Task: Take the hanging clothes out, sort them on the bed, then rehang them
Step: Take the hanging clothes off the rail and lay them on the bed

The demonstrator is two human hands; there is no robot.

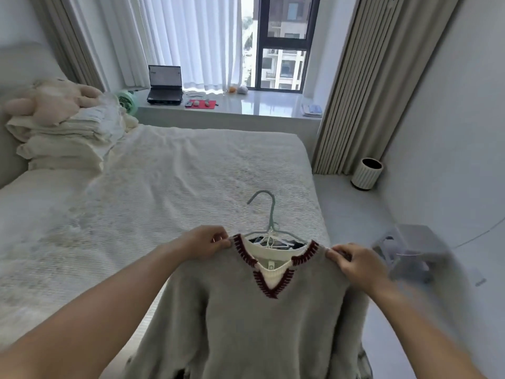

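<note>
A grey V-neck sweater (pixel 246 318) with a dark red and white collar hangs in front of me at the bed's near right corner. My left hand (pixel 207 242) pinches its left shoulder and my right hand (pixel 355 265) pinches its right shoulder. A pale blue hanger (pixel 269 212) sticks up out of the neck opening, its hook over the bed (pixel 164 192). More hangers and dark cloth show inside the collar, mostly hidden. The bed's white cover lies bare in the middle.
Folded bedding and a plush toy (pixel 54 105) are stacked at the bed's far left. A window ledge holds a laptop (pixel 165 86) and a green fan (pixel 127 101). A white ribbed bin (pixel 366 173) and a blurred grey object (pixel 410 253) stand on the floor to the right.
</note>
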